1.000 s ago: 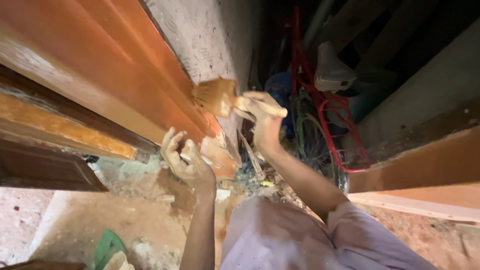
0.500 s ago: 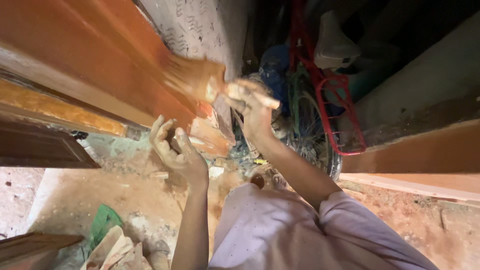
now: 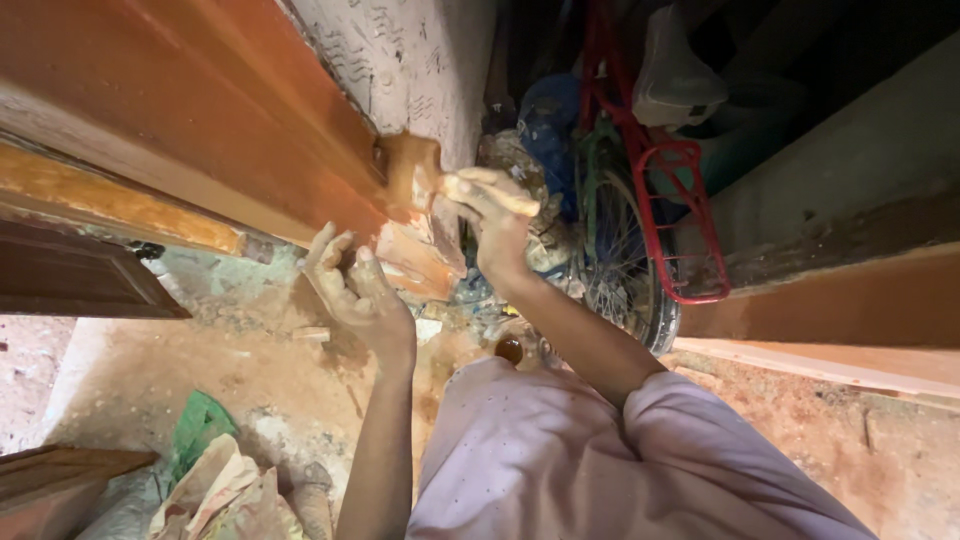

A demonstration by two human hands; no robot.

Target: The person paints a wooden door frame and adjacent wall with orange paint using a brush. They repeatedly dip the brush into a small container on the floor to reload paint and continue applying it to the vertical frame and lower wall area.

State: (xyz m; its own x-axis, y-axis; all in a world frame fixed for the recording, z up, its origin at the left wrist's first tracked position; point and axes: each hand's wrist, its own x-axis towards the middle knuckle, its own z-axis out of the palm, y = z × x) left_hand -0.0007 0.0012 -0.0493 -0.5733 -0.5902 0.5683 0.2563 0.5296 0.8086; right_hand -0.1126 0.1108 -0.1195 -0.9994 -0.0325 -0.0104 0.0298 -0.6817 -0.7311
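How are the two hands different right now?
The right hand grips a paintbrush against the orange wooden frame; the left hand holds nothing. The left hand's fingers spread open just under the frame's edge, while the right hand's curl shut. The right hand sits higher than the left hand. Both look paint-smeared.

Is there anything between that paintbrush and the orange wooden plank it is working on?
Nothing visible. The right hand grips the paintbrush, and its bristles lie directly against the orange wooden plank. The left hand rests lower on the plank's edge, apart from the brush. The bicycle stands behind, off to the side.
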